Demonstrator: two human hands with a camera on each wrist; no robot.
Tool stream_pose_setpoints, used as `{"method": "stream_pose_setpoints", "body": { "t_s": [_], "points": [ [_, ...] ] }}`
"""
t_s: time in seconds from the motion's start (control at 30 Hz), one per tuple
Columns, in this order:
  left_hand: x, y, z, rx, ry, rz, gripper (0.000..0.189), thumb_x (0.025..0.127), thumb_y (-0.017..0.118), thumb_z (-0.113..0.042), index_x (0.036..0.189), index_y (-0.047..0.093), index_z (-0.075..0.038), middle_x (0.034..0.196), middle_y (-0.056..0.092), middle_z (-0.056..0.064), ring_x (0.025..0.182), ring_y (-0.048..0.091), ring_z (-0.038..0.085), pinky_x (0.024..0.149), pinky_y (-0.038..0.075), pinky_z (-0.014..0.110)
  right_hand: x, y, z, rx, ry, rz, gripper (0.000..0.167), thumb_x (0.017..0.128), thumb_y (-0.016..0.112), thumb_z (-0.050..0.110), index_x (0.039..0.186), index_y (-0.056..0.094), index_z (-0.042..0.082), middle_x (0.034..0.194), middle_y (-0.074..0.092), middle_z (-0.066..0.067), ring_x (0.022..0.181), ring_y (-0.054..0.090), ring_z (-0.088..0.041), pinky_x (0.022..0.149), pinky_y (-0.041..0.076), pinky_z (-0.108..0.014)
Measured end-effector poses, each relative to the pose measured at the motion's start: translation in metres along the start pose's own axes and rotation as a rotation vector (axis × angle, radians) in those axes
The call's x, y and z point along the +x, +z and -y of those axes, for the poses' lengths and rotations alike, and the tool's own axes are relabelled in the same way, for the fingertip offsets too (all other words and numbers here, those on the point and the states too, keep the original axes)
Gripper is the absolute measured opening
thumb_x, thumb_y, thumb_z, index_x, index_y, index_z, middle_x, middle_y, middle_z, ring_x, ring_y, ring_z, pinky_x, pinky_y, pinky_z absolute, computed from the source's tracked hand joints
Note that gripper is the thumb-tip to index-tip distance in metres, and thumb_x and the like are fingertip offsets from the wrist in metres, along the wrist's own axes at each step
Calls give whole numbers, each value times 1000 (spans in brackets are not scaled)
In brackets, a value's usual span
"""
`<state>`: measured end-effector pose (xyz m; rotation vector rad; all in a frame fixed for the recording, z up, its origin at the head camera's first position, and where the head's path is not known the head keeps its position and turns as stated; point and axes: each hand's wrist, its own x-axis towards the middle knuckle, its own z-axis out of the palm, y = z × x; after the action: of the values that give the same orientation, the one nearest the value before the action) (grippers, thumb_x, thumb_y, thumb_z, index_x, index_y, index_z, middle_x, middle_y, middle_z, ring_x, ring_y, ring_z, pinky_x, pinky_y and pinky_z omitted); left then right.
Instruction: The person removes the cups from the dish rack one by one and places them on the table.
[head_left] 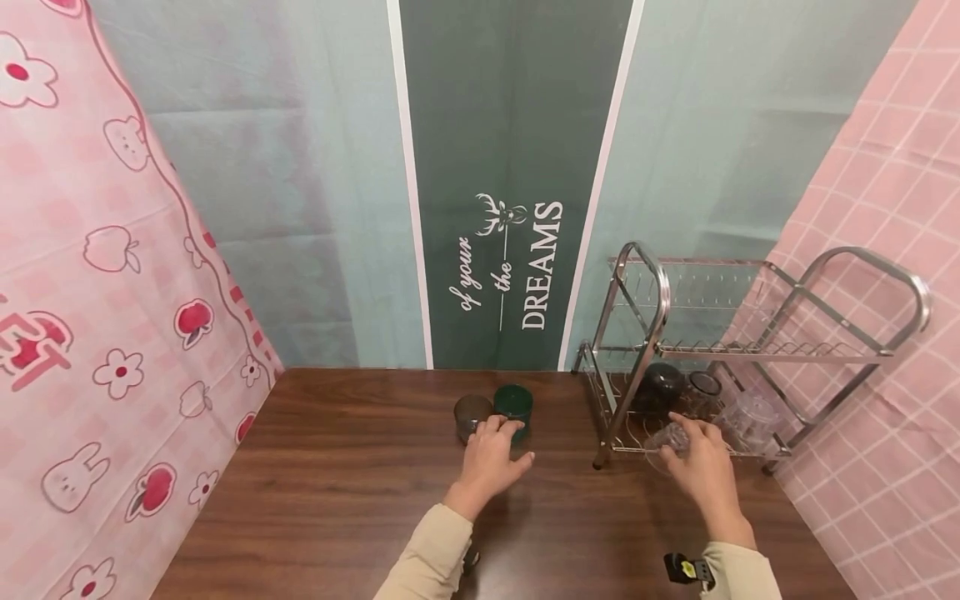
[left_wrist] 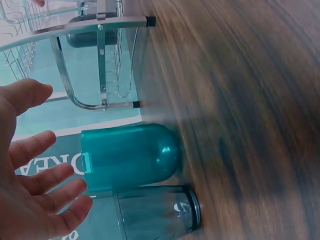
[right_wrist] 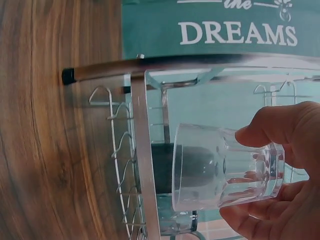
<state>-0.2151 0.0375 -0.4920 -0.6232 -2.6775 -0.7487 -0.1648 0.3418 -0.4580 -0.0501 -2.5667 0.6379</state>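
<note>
Right hand (head_left: 707,468) clamped on clear glass (right_wrist: 200,172), fingers and thumb round its base, rim down. Metal rack (right_wrist: 145,150) just beyond that hand, dark cup (head_left: 660,385) on its lower tier. Left hand (head_left: 489,462) holds nothing, fingers apart; green cup (left_wrist: 130,157) and greyish glass (left_wrist: 155,212) just ahead of it, side by side, upright on counter (head_left: 337,500).

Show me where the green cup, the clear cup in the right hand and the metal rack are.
Green cup (left_wrist: 131,157): left wrist view, middle of its side wall.
Held clear cup (right_wrist: 220,167): right wrist view, on its side wall.
Metal rack (head_left: 772,357): head view, front rail of its upper tier.
</note>
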Motion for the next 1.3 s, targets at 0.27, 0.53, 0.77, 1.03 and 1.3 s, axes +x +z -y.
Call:
{"method": "stream_pose_setpoints", "body": {
  "t_s": [0.27,0.53,0.77,1.03,1.3],
  "points": [
    [-3,3,-6,-116,-26,2,44,78,72,-38,115,64,-15,110,55,6,97,54,24,77,46,37,-6,0,11,17,-20,3,48,72,69,1,118,55,-4,109,46,-35,96,44,-51,73,35,-62],
    [-3,5,-12,-209,-30,16,43,79,71,-35,116,63,-15,110,55,4,101,53,22,80,46,35,-12,2,18,80,10,19,49,72,72,0,119,57,-2,111,48,-34,99,45,-50,77,34,-61],
    [-3,12,-17,-325,-31,53,43,82,68,-36,119,62,-15,114,54,2,105,53,18,83,45,34,-15,7,22,133,-6,-28,48,70,75,1,115,60,-1,109,53,-30,101,47,-47,78,34,-59],
    [-3,19,-20,-450,-5,30,41,81,70,-32,118,61,-14,114,55,1,105,54,17,86,44,33,-15,13,28,185,28,-51,46,71,75,5,115,61,1,107,55,-28,94,51,-43,73,36,-55],
    [-10,30,-24,-634,11,-38,39,81,71,-27,116,62,-14,113,57,2,101,54,15,76,47,29,-22,22,36,231,117,-72,46,73,76,8,116,62,6,101,60,-17,71,50,-18,58,38,-30]
  ]
}}
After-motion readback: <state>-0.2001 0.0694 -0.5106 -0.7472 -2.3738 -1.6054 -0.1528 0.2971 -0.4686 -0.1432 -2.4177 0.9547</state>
